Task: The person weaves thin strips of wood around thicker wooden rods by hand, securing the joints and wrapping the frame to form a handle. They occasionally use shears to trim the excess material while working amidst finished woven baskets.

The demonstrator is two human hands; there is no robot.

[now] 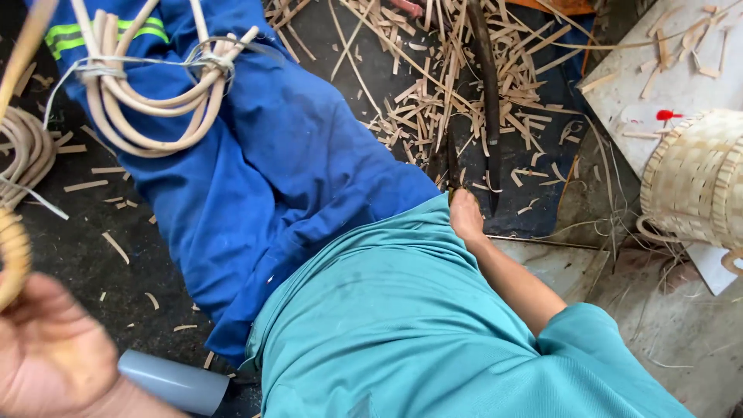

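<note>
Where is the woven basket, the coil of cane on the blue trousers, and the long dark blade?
Woven basket (693, 182), head view, on its woven side.
Coil of cane (147, 116), head view, on its lower loop.
Long dark blade (489, 85), head view, mid-length.

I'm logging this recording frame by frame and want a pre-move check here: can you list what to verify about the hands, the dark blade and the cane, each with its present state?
1. Right hand on the tool: ok, it sits at the near end of the long dark blade.
2. Grip on the blade closed: cannot tell, the fingers are hidden.
3. Left hand holding stock: ok, it is raised at the lower left with a curved cane piece at its fingers.
4. Blade pointing away from the legs: ok, it runs outward over the cane offcuts.
5. Cane bundle secured: ok, it lies tied on the blue trouser leg.
6. Woven basket out of the way: ok, at the right.
</note>
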